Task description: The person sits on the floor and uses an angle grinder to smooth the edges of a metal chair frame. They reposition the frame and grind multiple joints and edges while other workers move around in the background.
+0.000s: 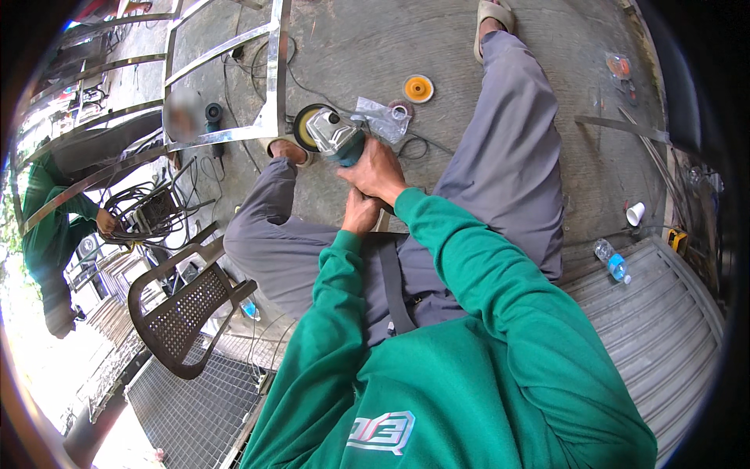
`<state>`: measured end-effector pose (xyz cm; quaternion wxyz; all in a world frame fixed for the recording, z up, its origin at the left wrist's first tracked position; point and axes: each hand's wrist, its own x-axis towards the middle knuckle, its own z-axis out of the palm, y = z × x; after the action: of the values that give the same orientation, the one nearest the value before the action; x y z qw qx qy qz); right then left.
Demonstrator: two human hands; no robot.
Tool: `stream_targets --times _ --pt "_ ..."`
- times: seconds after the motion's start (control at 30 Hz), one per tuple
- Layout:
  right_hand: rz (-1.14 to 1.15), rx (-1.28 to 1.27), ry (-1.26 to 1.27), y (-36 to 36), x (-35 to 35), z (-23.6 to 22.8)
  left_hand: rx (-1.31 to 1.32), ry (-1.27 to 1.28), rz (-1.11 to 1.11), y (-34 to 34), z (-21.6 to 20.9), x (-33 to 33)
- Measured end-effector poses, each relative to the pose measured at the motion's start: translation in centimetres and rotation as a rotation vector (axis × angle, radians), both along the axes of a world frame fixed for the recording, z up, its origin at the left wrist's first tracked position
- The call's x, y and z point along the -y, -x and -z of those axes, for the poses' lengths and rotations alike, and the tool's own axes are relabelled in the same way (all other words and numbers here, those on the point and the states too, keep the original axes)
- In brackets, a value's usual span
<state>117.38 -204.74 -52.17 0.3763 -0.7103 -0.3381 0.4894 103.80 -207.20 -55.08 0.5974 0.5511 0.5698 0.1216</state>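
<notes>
"While your left hand (362, 211) and right hand (377, 173) grip the grinder (337, 136) between your shins, what could go wrong?"

"Its disc (303, 130) could catch the nearby metal frame (276, 82) and kick toward your left foot (291, 152)"

Ahead of the fingers (380, 166), the grinder (337, 134) is silver and dark teal, its disc (305, 130) yellow with a black rim. Beyond them, a round wheel (419, 89) is orange-yellow, edged in white. Behind the fingers, the sleeves (476, 246) are plain green; to either side, the trousers (504, 156) are grey. Left of them, a chair (184, 309) is dark brown, patterned with rows of small holes; far right, a cup (635, 213) is white.
</notes>
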Motion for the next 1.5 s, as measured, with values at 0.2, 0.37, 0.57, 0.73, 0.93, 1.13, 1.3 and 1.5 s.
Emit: stream_targets --times 0.2,0.37,0.57,0.73,0.93,1.13,1.3,1.5 --pt "-0.038 -0.004 0.010 -0.2 0.0 -0.3 0.027 -0.005 -0.007 0.1 0.2 0.3" --pt "-0.043 0.045 0.025 -0.4 0.0 -0.8 0.098 -0.012 -0.003 -0.6 -0.8 0.1" --pt "-0.052 0.035 0.026 -0.4 0.0 -0.9 0.052 -0.045 -0.035 -1.0 -1.6 0.1" --pt "-0.037 0.062 0.002 -0.5 0.0 -1.2 0.099 -0.030 0.054 -1.2 -1.6 -0.2" --pt "-0.037 0.045 0.014 -0.7 -0.2 -1.4 0.090 -0.003 0.001 -1.5 -2.1 -0.1" --pt "-0.045 0.051 0.020 -0.8 -0.2 -1.5 -0.020 -0.028 0.026 -1.6 -3.0 -0.1" --pt "-0.048 0.031 0.027 -0.9 -0.4 -1.7 0.005 -0.057 0.051 -1.4 -2.6 -0.3" --pt "-0.050 0.062 0.026 -1.0 -0.4 -1.8 0.038 -0.087 -0.016 -1.4 -1.7 0.2"
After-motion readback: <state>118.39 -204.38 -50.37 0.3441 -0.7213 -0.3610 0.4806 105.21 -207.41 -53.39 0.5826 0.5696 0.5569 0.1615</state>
